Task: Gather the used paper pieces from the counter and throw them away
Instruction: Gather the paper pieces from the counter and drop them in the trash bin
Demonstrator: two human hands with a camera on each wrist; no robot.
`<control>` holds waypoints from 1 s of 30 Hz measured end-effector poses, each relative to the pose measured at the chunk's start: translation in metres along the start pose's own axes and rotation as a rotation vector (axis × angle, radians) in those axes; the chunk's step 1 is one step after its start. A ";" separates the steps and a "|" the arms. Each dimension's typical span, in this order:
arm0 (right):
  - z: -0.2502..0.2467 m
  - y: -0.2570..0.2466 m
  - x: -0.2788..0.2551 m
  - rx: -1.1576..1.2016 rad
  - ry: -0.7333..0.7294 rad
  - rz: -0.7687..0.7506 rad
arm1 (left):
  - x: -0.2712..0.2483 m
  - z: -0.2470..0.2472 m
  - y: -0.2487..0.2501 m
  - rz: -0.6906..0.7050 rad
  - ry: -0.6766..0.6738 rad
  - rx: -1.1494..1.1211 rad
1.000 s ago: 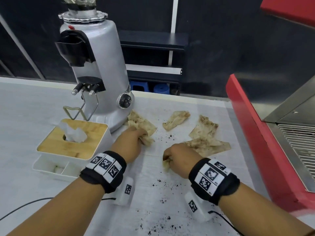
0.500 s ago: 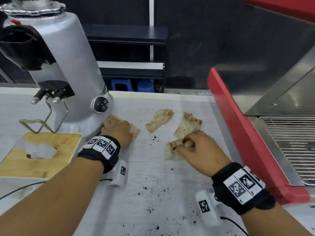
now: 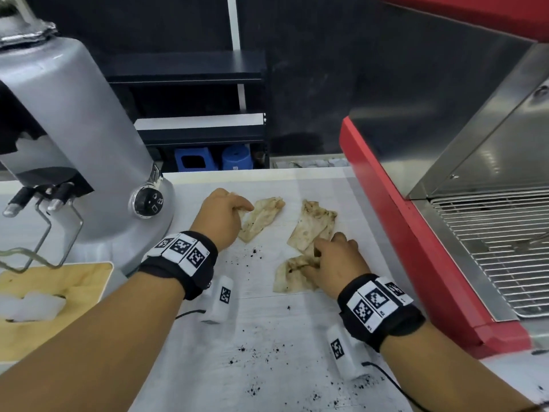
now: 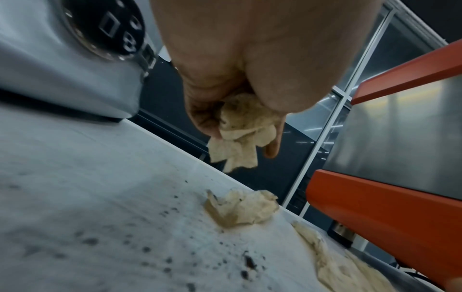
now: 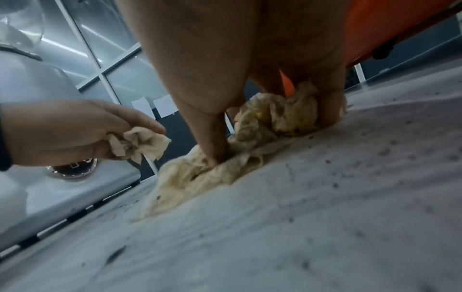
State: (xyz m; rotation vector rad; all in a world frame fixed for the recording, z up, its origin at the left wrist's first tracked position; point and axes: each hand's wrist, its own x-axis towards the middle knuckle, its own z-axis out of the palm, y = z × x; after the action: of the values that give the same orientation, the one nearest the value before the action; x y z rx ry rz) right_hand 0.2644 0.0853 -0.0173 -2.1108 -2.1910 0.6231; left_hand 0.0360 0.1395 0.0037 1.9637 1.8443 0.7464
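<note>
- My left hand [image 3: 221, 217] has its fingers [image 4: 271, 146] curled round a crumpled stained paper wad [image 4: 240, 130], held just above the surface [image 3: 267, 337], beside the grey grinder [image 3: 83, 150].
- Just right of that hand, a loose paper piece [image 3: 261, 215] lies flat on the surface.
- My right hand [image 3: 335, 263] presses down on the near paper piece [image 3: 289, 275], fingers [image 5: 215, 142] bent and bunching it against the surface.
- A far paper piece [image 3: 312, 226] lies touching that hand, near the red machine [image 3: 416, 248].
- Dark coffee grounds [image 3: 252, 352] speckle the near surface.
- A wooden-topped tissue box [image 3: 50, 295] sits at the left.
</note>
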 end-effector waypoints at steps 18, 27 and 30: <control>-0.041 0.020 0.010 0.315 0.455 -0.081 | 0.055 0.040 0.004 -0.014 -0.343 0.267; -0.019 -0.015 0.076 0.108 0.101 0.068 | 0.014 -0.001 0.010 -0.076 -0.112 -0.101; -0.004 -0.016 0.082 -0.125 -0.043 0.053 | -0.001 -0.012 0.007 -0.123 -0.062 -0.195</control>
State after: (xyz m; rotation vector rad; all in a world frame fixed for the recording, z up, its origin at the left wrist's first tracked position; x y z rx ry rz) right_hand 0.2443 0.1659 -0.0292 -2.2432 -2.2589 0.5532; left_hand 0.0351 0.1365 0.0172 1.7173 1.7660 0.7858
